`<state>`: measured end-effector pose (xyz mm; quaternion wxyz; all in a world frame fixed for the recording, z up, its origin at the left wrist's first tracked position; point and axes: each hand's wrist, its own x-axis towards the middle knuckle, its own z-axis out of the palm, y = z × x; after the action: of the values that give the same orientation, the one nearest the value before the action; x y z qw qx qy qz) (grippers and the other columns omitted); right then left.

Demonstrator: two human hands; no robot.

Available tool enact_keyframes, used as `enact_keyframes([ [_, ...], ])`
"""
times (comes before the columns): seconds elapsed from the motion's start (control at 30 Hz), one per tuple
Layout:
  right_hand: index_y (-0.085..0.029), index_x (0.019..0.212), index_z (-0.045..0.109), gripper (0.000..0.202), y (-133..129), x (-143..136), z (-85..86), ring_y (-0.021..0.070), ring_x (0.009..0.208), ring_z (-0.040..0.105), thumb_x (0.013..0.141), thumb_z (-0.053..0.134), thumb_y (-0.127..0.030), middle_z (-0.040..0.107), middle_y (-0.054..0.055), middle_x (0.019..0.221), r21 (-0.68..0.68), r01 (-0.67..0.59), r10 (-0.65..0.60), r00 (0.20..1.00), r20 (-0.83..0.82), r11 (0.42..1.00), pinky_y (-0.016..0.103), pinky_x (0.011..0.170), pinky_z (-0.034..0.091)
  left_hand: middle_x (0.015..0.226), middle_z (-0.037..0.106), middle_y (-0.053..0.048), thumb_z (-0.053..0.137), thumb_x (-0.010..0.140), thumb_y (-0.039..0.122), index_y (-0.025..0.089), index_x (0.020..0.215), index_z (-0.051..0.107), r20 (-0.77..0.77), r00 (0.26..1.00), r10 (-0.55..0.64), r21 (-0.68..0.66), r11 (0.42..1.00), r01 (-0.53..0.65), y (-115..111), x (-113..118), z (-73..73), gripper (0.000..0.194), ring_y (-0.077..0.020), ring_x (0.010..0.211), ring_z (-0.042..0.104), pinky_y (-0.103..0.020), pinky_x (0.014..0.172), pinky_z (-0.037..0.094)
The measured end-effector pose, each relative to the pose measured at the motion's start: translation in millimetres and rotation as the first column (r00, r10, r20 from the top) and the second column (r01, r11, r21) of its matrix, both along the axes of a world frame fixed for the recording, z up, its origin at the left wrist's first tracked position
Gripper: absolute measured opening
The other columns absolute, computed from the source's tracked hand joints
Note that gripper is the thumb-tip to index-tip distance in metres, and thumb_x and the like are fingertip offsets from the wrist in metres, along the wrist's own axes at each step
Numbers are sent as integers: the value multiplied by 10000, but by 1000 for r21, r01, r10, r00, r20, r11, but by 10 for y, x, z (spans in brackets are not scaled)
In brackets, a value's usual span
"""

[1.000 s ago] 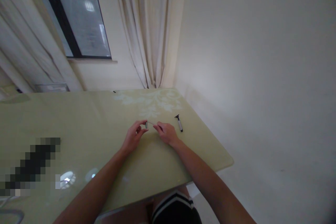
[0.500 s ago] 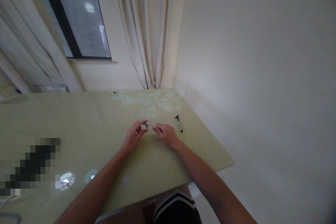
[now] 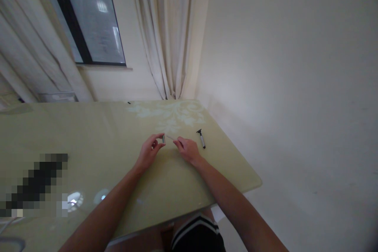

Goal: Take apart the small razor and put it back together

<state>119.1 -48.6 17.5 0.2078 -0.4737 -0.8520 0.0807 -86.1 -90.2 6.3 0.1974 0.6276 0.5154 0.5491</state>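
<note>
Between the thumb and fingertips of my left hand [image 3: 150, 150] is a small dark and silvery piece [image 3: 163, 139], held upright just above the table; it is too small to name surely. My right hand [image 3: 187, 149] pinches a thin pale stick [image 3: 170, 137], whose free end points left toward that piece with a small gap between them. A razor [image 3: 202, 139] with a black head and grey handle lies on the table to the right of my right hand.
The pale green glossy table [image 3: 165, 189] meets a white wall on the right. A pixelated dark object [image 3: 37, 183] lies at the left, with a cable below it. A tiny black item [image 3: 129, 103] is near the back edge, below curtains [image 3: 168, 39].
The thin stick has come away from the small piece, opening a gap between them. My left hand has shifted slightly left with the piece.
</note>
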Motion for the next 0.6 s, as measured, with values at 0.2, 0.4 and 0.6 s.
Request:
enact_keyframes([
  [0.2,-226,940,673,424,-38,-27,19,166,726,614,1082,406,-524,730,29,839,-5,-86,86,996,13,996,282,620,229,784,603,20,695,843,373,217,1193,691,-16,1000,-15,-14,1000,14,-11,6,-18,382,-131,637,494,-262,638,442],
  [0.4,-223,936,681,417,-36,-5,31,161,736,615,1084,415,-508,731,23,851,-6,-78,79,997,19,997,272,625,238,893,673,-7,688,850,370,212,1190,690,-14,1000,-28,-5,1000,28,1,-14,-32,375,-115,624,497,-251,621,445],
  [0.6,-221,905,673,422,-31,5,21,158,702,599,1081,419,-508,719,19,812,1,-38,38,999,-6,999,273,610,227,912,673,-10,691,870,358,217,1191,694,-26,1000,2,26,1000,-2,-1,-32,-17,351,-112,634,505,-246,619,441],
])
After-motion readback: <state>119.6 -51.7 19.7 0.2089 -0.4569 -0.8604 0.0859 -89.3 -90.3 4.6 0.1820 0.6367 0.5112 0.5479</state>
